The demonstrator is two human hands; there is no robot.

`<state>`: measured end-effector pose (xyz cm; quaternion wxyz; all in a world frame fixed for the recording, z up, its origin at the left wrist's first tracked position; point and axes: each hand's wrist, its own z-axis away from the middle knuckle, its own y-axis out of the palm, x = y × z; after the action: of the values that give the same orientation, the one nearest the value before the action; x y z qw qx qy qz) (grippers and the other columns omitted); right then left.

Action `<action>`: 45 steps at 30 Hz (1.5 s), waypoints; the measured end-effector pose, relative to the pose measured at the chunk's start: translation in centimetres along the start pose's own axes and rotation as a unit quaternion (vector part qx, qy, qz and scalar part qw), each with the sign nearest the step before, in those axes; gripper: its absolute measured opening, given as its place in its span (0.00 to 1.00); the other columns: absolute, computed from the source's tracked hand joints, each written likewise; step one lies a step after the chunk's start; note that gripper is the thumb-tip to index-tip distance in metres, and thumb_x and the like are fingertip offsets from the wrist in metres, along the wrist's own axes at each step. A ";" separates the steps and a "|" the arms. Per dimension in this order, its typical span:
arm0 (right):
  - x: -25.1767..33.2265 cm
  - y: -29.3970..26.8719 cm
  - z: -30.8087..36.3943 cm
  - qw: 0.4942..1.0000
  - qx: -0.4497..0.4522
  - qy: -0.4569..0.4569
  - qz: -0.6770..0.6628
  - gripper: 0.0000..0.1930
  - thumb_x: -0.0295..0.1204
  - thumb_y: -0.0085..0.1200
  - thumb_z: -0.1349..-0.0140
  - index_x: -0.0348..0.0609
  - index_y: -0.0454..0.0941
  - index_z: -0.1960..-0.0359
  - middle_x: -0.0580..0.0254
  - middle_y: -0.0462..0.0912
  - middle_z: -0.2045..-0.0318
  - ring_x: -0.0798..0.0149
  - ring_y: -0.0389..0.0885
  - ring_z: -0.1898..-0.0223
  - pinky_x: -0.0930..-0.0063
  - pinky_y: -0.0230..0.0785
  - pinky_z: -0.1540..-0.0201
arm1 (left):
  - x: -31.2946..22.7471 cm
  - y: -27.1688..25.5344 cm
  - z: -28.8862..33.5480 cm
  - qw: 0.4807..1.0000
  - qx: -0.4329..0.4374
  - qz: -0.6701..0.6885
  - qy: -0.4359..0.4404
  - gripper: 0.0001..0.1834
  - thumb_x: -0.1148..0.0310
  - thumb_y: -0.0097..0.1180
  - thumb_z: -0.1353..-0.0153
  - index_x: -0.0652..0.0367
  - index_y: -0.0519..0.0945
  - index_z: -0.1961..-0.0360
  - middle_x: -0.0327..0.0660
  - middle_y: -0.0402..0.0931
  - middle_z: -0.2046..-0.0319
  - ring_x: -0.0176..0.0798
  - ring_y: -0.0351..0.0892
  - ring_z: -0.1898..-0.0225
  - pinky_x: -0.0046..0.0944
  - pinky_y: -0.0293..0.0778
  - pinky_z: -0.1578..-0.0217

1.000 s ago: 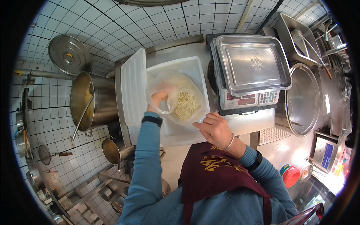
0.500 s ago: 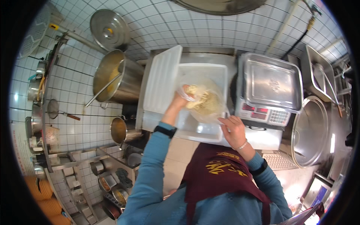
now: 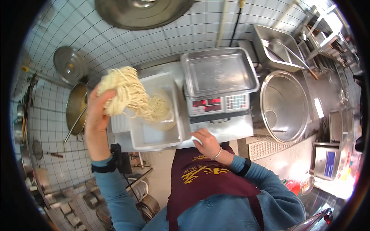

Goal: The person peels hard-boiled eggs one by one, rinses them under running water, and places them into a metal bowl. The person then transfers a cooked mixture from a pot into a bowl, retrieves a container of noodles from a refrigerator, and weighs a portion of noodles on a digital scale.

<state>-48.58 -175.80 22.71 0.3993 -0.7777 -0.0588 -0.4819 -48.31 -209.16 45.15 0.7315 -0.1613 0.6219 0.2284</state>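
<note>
A thick bundle of pale noodles [image 3: 124,88] is in my left hand [image 3: 98,113], its fingers wrapped round it. The bundle hangs raised over the left side of a white plastic tub [image 3: 178,115]. More noodles [image 3: 160,107] lie inside the tub, in what looks like a clear plastic bag [image 3: 168,125]. The upper strands reach down toward these, and I cannot tell whether they are apart. Just right of the tub, my right hand [image 3: 207,143] hovers by the steel table's front edge. Its thumb and forefinger are apart with nothing visible between them.
A digital scale [image 3: 217,104] with a steel tray [image 3: 219,73] stands right of the tub. Beyond it are a large round steel pot [image 3: 285,106] and a rectangular steel container [image 3: 277,50] holding a ladle [image 3: 296,57]. At left stands a tall pot [image 3: 75,109] with a long handle in it.
My left hand has lifted the noodles up and left out of the bag. The right hand has let go of the bag's edge. The view has shifted right.
</note>
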 end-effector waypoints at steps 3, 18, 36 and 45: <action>-1.9 -1.3 4.2 0.999 0.023 0.032 0.005 0.15 0.22 0.57 0.46 0.41 0.79 0.55 0.56 0.79 0.64 0.52 0.77 0.58 0.61 0.75 0.57 | -4.1 4.7 0.0 0.999 0.037 -0.003 0.034 0.22 0.76 0.56 0.43 0.70 0.74 0.46 0.48 0.80 0.55 0.39 0.83 0.58 0.35 0.80 0.57; -6.7 -9.7 16.2 0.964 -0.030 0.263 0.009 0.12 0.26 0.54 0.42 0.43 0.82 0.56 0.51 0.82 0.67 0.48 0.80 0.64 0.58 0.74 0.59 | 12.3 25.7 -12.5 0.970 0.198 -0.139 0.021 0.23 0.73 0.63 0.46 0.63 0.76 0.48 0.43 0.81 0.57 0.38 0.81 0.55 0.36 0.76 0.54; -10.4 -12.9 18.8 0.952 0.013 0.302 0.037 0.12 0.28 0.56 0.42 0.42 0.82 0.57 0.42 0.81 0.71 0.42 0.80 0.67 0.54 0.73 0.62 | 18.3 23.0 -13.9 0.885 0.088 -0.442 0.120 0.24 0.61 0.61 0.46 0.64 0.80 0.50 0.53 0.80 0.53 0.52 0.80 0.50 0.43 0.74 0.49; -10.2 -12.6 18.6 0.948 0.027 0.311 0.054 0.11 0.29 0.57 0.42 0.44 0.82 0.57 0.45 0.82 0.72 0.43 0.81 0.68 0.54 0.74 0.63 | 20.5 22.2 -15.8 0.879 0.093 -0.456 0.108 0.23 0.62 0.61 0.46 0.64 0.80 0.51 0.54 0.81 0.54 0.51 0.80 0.50 0.43 0.74 0.49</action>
<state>-46.84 -151.72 17.67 0.4439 -0.5803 0.0978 -0.6758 -70.87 -195.93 23.30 0.6949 -0.3816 0.5731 -0.2076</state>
